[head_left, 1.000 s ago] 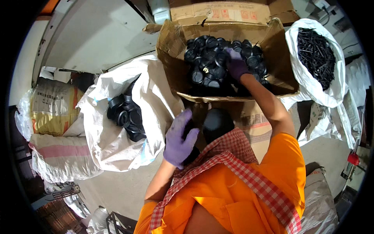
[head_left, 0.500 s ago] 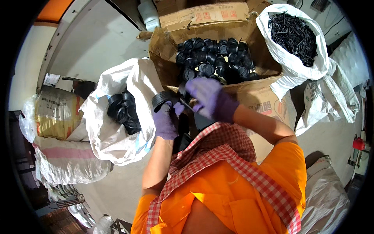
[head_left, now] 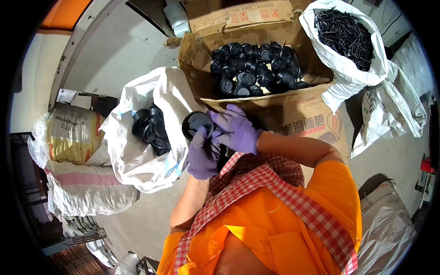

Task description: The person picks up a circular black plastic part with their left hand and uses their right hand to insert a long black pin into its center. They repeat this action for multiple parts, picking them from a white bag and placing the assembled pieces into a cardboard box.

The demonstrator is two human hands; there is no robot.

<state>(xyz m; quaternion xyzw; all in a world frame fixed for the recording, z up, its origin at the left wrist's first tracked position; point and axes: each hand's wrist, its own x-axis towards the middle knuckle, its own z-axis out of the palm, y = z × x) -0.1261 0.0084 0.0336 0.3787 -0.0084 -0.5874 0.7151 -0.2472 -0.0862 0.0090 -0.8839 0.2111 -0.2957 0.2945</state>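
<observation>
My left hand [head_left: 203,156], in a purple glove, holds a black round cap [head_left: 195,124] with the thumb pressed on its flat face. My right hand [head_left: 237,130], gloved alike, has its fingers bent at the cap's right edge, close against the left fingers. Whatever is between the right fingers is hidden. Beyond my hands, several black round caps [head_left: 246,79] lie in an open cardboard box [head_left: 270,99]. More black round pieces [head_left: 150,127] sit inside a white woven sack [head_left: 128,161] to the left.
At the far right, a white sack [head_left: 337,79] is full of thin black plastic sticks [head_left: 344,39]. A printed carton [head_left: 311,120] stands below the box. Filled sacks [head_left: 87,195] lie at the left, and another grey sack [head_left: 385,220] rests at the lower right.
My right hand has come from the box's near edge down and left to the cap. The cap has turned from its ridged side to its flat face.
</observation>
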